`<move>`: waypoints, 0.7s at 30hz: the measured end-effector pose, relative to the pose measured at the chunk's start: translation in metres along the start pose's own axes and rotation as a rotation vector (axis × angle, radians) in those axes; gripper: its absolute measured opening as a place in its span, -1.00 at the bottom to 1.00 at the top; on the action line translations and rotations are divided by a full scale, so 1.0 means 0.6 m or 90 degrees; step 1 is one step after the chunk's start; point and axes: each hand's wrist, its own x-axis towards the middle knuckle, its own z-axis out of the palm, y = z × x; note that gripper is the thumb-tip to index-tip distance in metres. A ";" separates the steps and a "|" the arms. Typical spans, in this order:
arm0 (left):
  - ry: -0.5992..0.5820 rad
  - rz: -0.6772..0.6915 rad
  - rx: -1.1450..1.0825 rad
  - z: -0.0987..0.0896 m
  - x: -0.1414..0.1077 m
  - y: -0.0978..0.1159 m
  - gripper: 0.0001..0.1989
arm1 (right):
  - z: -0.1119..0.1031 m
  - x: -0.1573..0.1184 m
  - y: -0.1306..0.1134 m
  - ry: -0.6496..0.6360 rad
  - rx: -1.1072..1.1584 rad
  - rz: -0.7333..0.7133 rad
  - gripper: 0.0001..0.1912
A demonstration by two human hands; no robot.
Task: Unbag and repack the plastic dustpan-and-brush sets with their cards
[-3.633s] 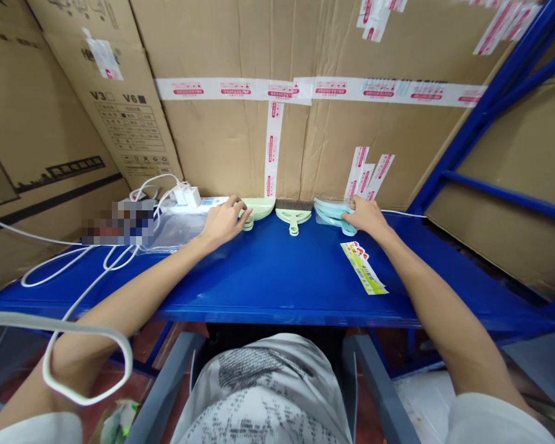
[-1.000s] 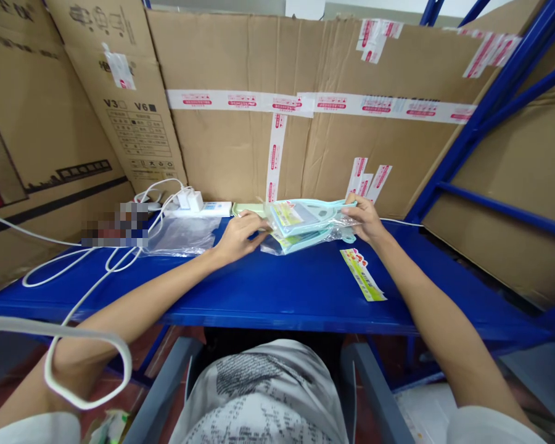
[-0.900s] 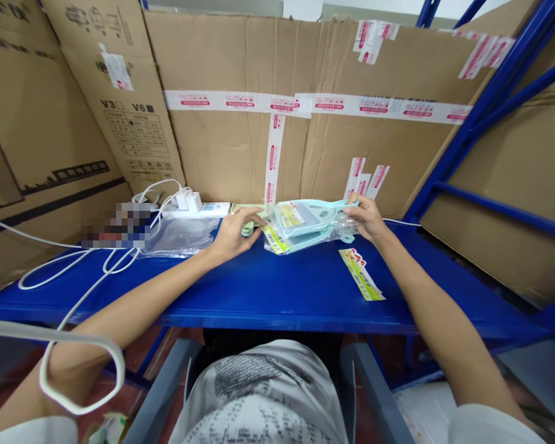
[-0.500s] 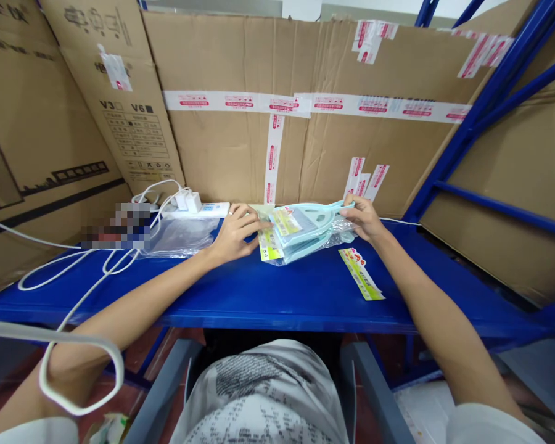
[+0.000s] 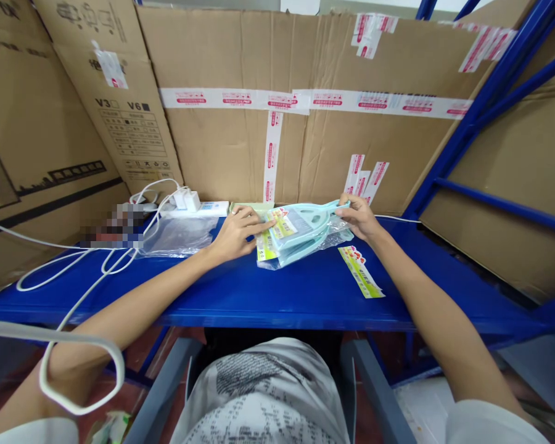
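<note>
Light-blue plastic items (image 5: 314,216) with rounded cut-outs lie partly in a clear bag (image 5: 282,262) over the blue table. My right hand (image 5: 361,217) grips their narrow end on the right. At the other end, my left hand (image 5: 240,233) is at the bag's edge, its index finger reaching onto a yellow-green label (image 5: 283,223). Whether its thumb pinches the bag is hard to see. A loose yellow-green card (image 5: 361,272) with red and white shapes rests on the table, below my right hand.
Flat clear plastic bags (image 5: 180,237) and a power strip (image 5: 213,209) with white plugs are on the left. White cables (image 5: 81,299) loop over the left side. Cardboard (image 5: 222,148) stands behind the blue table (image 5: 277,302); blue frame bars rise at right.
The light-blue items and my right hand have shifted slightly left. My left index finger now lies further over the label. The camera view has moved a little.
</note>
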 end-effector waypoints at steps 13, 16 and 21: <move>-0.058 -0.066 -0.025 0.000 -0.001 -0.001 -0.38 | 0.001 -0.002 0.003 0.012 -0.007 0.004 -0.52; -0.067 -0.072 -0.012 0.001 -0.001 -0.003 -0.39 | 0.002 -0.002 0.003 0.015 0.003 0.004 -0.54; -0.030 -0.072 -0.016 0.002 0.000 -0.003 -0.62 | 0.001 -0.001 0.000 0.019 0.009 -0.002 -0.56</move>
